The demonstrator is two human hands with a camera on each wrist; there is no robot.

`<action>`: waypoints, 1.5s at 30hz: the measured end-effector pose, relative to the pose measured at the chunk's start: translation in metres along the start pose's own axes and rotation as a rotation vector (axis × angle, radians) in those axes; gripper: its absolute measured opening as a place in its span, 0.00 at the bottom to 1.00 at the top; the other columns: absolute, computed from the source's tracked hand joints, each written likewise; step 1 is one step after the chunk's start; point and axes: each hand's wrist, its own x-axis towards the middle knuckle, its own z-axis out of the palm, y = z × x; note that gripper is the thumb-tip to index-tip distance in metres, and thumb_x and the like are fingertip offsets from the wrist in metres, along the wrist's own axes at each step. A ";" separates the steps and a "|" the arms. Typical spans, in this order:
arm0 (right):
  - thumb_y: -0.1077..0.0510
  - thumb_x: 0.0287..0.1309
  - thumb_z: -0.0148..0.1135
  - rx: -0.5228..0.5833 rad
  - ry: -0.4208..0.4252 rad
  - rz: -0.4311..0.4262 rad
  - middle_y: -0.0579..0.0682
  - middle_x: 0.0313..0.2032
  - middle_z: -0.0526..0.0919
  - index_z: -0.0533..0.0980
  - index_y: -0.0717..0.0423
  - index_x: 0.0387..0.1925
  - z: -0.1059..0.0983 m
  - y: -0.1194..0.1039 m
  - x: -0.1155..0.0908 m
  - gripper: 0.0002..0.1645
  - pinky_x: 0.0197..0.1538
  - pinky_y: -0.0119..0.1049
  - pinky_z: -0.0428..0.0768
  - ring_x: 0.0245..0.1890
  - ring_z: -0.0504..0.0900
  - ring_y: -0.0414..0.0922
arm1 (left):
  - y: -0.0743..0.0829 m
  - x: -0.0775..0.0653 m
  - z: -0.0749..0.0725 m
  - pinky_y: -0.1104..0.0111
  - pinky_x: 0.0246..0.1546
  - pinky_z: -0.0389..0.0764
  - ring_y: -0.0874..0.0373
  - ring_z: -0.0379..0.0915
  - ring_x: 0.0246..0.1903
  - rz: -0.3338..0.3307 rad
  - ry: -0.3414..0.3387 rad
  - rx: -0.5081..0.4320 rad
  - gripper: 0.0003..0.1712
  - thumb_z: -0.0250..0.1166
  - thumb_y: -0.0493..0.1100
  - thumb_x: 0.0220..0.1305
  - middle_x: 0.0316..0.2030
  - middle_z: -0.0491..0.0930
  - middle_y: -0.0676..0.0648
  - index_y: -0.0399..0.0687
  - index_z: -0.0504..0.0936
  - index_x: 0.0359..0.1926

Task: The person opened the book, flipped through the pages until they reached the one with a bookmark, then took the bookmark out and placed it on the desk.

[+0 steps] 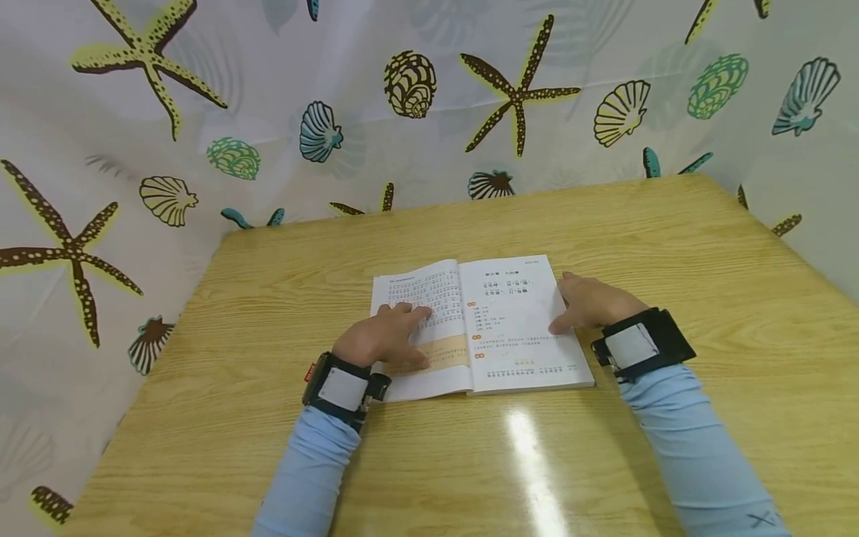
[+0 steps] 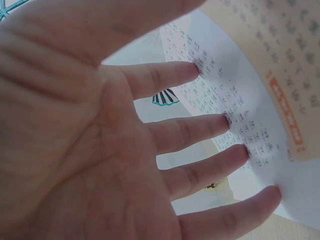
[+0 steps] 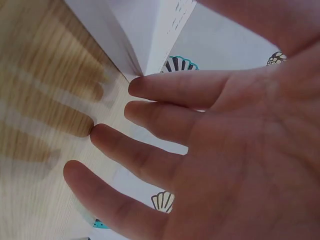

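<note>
An open book lies on the wooden table, its printed pages facing up. My left hand rests on the left page with its fingers spread. In the left wrist view the fingertips touch the printed page, and nothing is gripped. At the book's right edge is my right hand, its thumb over the margin of the right page. The right wrist view shows its fingers extended beside the page stack, one fingertip at the book's corner and others at the table surface.
The wooden table reaches back to a white cloth printed with starfish and shells, which hangs behind and at both sides. Bright glare falls on the table in front of the book. Each wrist wears a black strap with a camera.
</note>
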 end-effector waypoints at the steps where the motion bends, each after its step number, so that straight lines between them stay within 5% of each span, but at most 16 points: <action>1: 0.58 0.59 0.73 0.000 -0.002 0.003 0.76 0.62 0.67 0.69 0.81 0.56 0.000 -0.001 0.000 0.35 0.43 0.43 0.74 0.43 0.75 0.58 | 0.000 0.000 0.000 0.43 0.63 0.69 0.38 0.56 0.72 -0.002 -0.001 -0.003 0.48 0.74 0.53 0.62 0.76 0.58 0.41 0.54 0.61 0.78; 8: 0.58 0.59 0.72 -0.088 0.035 -0.005 0.78 0.66 0.64 0.71 0.81 0.56 0.000 -0.007 -0.002 0.34 0.41 0.45 0.76 0.43 0.76 0.58 | -0.001 0.000 0.002 0.43 0.62 0.69 0.38 0.56 0.72 0.000 0.003 -0.001 0.48 0.73 0.52 0.63 0.76 0.58 0.41 0.54 0.61 0.78; 12: 0.59 0.62 0.70 -0.075 0.113 -0.010 0.68 0.46 0.79 0.73 0.76 0.53 -0.001 -0.009 -0.004 0.27 0.36 0.43 0.75 0.37 0.77 0.55 | -0.001 -0.001 0.002 0.43 0.63 0.69 0.38 0.55 0.72 -0.003 0.001 0.000 0.48 0.73 0.53 0.63 0.76 0.57 0.41 0.54 0.61 0.78; 17: 0.63 0.63 0.68 -0.006 0.280 -0.083 0.55 0.28 0.76 0.75 0.67 0.35 -0.004 -0.008 -0.007 0.10 0.29 0.39 0.68 0.27 0.74 0.51 | -0.001 0.000 0.002 0.44 0.63 0.69 0.38 0.55 0.72 0.002 0.000 0.010 0.48 0.73 0.54 0.63 0.76 0.57 0.41 0.54 0.61 0.78; 21: 0.65 0.62 0.67 -0.008 0.359 -0.128 0.53 0.24 0.74 0.76 0.62 0.26 -0.005 -0.007 -0.009 0.10 0.28 0.38 0.67 0.24 0.73 0.49 | -0.001 0.001 0.001 0.44 0.63 0.69 0.39 0.56 0.72 0.007 0.002 0.015 0.48 0.73 0.54 0.62 0.76 0.58 0.41 0.54 0.61 0.78; 34: 0.61 0.70 0.59 -0.065 0.353 -0.171 0.49 0.19 0.69 0.78 0.61 0.23 -0.006 -0.001 -0.012 0.17 0.25 0.35 0.63 0.19 0.68 0.44 | 0.001 0.001 0.000 0.43 0.63 0.68 0.38 0.57 0.71 0.023 0.002 0.044 0.48 0.73 0.54 0.63 0.75 0.59 0.39 0.52 0.61 0.78; 45: 0.65 0.70 0.57 0.023 0.355 -0.228 0.51 0.20 0.67 0.73 0.62 0.25 -0.006 -0.003 -0.009 0.14 0.26 0.36 0.64 0.20 0.68 0.45 | 0.001 0.000 0.000 0.44 0.62 0.70 0.38 0.58 0.70 0.036 0.009 0.020 0.48 0.74 0.53 0.62 0.74 0.61 0.39 0.52 0.62 0.78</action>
